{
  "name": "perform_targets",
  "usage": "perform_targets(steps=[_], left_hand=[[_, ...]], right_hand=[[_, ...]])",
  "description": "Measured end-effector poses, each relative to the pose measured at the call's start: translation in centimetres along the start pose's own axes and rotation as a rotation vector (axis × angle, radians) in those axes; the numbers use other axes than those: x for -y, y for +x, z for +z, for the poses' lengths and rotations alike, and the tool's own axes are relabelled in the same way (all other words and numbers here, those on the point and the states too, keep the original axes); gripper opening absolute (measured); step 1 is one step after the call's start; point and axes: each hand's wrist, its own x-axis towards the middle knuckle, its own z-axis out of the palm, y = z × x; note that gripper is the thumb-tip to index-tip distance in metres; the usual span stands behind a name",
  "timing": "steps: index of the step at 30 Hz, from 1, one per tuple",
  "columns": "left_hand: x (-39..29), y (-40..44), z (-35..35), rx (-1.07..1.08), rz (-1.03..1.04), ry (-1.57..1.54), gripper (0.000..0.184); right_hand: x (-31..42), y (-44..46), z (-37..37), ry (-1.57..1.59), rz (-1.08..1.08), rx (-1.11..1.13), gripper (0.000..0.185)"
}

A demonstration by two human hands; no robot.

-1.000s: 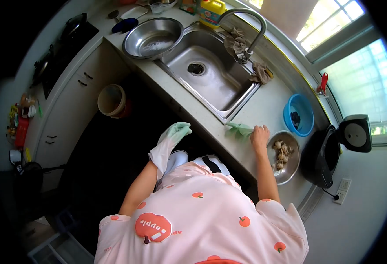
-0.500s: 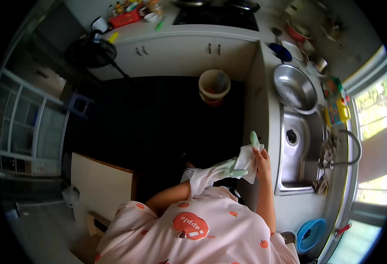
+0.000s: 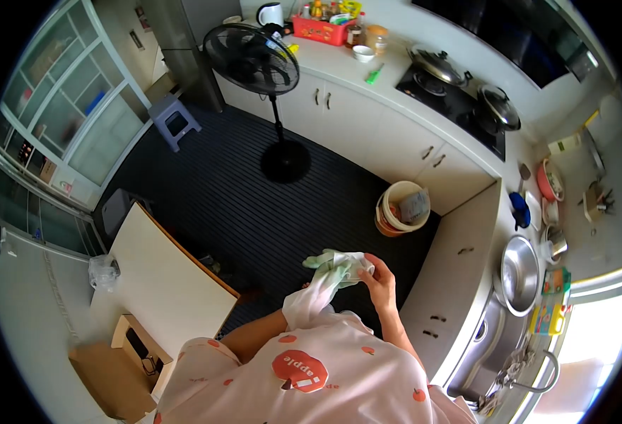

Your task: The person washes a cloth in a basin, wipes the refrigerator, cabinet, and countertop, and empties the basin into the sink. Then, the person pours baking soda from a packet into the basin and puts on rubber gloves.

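A long rubber glove with a whitish cuff and pale green fingers covers my left hand (image 3: 336, 275) and forearm. Bunched against it is a second rubber glove (image 3: 351, 260), white at the cuff, which my left fingers appear to grip. Bare and closed, my right hand (image 3: 380, 281) pinches the edge of this second glove. Green fingers stick out to the left of the bundle; which glove they belong to is hard to tell. Both hands are in front of my apple-print top (image 3: 300, 371), above the dark floor.
A bucket (image 3: 389, 225) stands by the cabinets, a black fan (image 3: 283, 159) and a stool (image 3: 174, 120) farther off. At left is a white table (image 3: 162, 261) with an open cardboard box (image 3: 106, 378). The sink (image 3: 491, 353) and metal basin (image 3: 519, 275) are at right.
My view has turned right and both hands are now farther from the sink. The second glove, spread upward before, is now bunched against my gloved left hand.
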Motion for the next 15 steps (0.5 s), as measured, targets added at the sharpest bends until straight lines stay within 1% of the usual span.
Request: perform_targets(steps=[2, 3, 4, 5, 6, 7, 8, 10, 11, 12, 13, 14, 15], left_hand=[[-0.4, -0.5, 2.1, 0.046, 0.094, 0.342, 0.036], [0.8, -0.7, 3.6, 0.07, 0.152, 0.523, 0.036], [2.5, -0.9, 5.1, 0.085, 0.235, 0.78, 0.037], [4.1, -1.3, 6.6, 0.09, 0.339, 1.072, 0.037], [6.1, -1.9, 8.0, 0.051, 0.516, 1.558, 0.037], [7.8, -2.6, 9.2, -0.109, 0.739, 2.117, 0.038], [9.3, -3.0, 10.6, -0.236, 0.921, 2.496, 0.038], [11.0, -3.4, 12.2, -0.414, 1.158, 2.743, 0.039], [11.5, -3.5, 12.9, -0.531, 1.292, 2.844, 0.04], [11.9, -3.4, 13.5, -0.589, 1.468, 2.881, 0.041], [12.1, -3.1, 13.9, -0.578, 1.672, 2.895, 0.041], [11.2, -2.5, 14.0, -0.487, 1.982, 2.784, 0.041], [11.8, -2.2, 15.1, -0.239, 2.094, 2.983, 0.036]], right_hand=[[0.4, 2.5, 2.2, -0.199, -0.019, -0.038, 0.023], [1.1, 3.5, 3.7, -0.251, -0.081, -0.063, 0.019], [1.7, 4.4, 5.2, -0.302, -0.14, -0.09, 0.016], [1.7, 5.4, 6.2, -0.358, -0.134, -0.077, 0.017], [1.9, 6.1, 7.2, -0.305, -0.098, -0.064, 0.017], [2.1, 6.8, 8.3, -0.252, -0.061, -0.051, 0.017], [2.3, 7.5, 9.3, -0.202, -0.021, -0.038, 0.017], [2.7, 9.1, 10.8, -0.182, -0.05, -0.033, 0.016], [2.9, 9.8, 11.2, -0.213, -0.028, -0.009, 0.016], [3.4, 10.7, 11.8, -0.245, -0.005, 0.015, 0.016], [3.4, 11.7, 12.4, -0.264, -0.035, 0.041, 0.017], [3.2, 12.8, 13.3, -0.284, -0.062, 0.068, 0.017], [2.9, 13.7, 14.1, -0.302, -0.086, 0.095, 0.018]])
